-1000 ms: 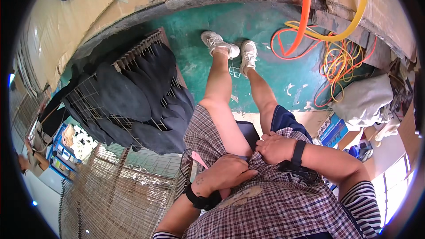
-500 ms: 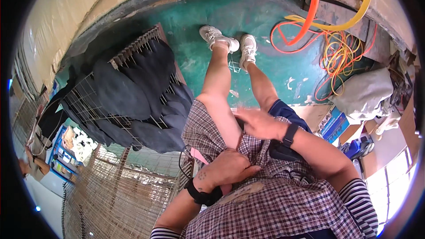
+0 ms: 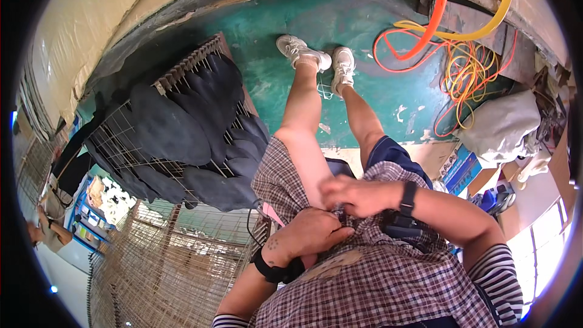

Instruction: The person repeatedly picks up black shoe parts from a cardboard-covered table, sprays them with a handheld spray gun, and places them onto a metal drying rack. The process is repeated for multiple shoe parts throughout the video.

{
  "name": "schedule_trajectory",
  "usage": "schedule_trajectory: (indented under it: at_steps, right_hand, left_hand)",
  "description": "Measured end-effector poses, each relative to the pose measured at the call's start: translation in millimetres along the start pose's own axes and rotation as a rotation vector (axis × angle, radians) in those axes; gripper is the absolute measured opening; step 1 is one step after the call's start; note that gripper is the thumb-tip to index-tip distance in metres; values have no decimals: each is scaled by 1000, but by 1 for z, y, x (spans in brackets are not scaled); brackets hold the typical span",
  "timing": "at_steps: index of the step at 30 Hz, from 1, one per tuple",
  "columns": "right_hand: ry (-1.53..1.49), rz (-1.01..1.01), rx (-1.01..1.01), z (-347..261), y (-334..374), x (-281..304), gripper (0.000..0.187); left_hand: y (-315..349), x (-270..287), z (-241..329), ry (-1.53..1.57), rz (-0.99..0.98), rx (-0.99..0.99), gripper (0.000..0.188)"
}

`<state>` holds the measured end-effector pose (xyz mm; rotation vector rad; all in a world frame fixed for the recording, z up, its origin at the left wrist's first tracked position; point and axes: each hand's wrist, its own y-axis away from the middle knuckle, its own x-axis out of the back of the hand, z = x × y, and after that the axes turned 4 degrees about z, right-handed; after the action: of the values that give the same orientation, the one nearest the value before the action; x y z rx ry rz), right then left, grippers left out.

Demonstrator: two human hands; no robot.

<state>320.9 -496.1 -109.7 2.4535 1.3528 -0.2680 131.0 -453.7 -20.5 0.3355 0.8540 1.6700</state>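
Both hands meet low at the person's front, close to the body. Left hand [image 3: 306, 234] comes up from the lower edge, wrist bent, fingers curled inward and down, knuckles facing the camera, a dark band on the wrist. Right hand [image 3: 358, 194] reaches in from the right, forearm running across, fingers curled, a dark band on the wrist too. Right hand sits just above the left, fingertips nearly touching. What either hand grips is hidden. Both forearms bare, striped sleeves at the elbows.
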Motion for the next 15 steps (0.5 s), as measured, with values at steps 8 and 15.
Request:
schedule_trajectory:
  at_steps: [8, 15]
  right_hand:
    - [2, -262, -245, 14, -1, -10, 47]
    - [140, 154, -136, 20, -21, -17, 48]
  left_hand:
    - [14, 6, -5, 115, 55, 89, 44]
    - [20, 1, -11, 125, 150, 47, 39]
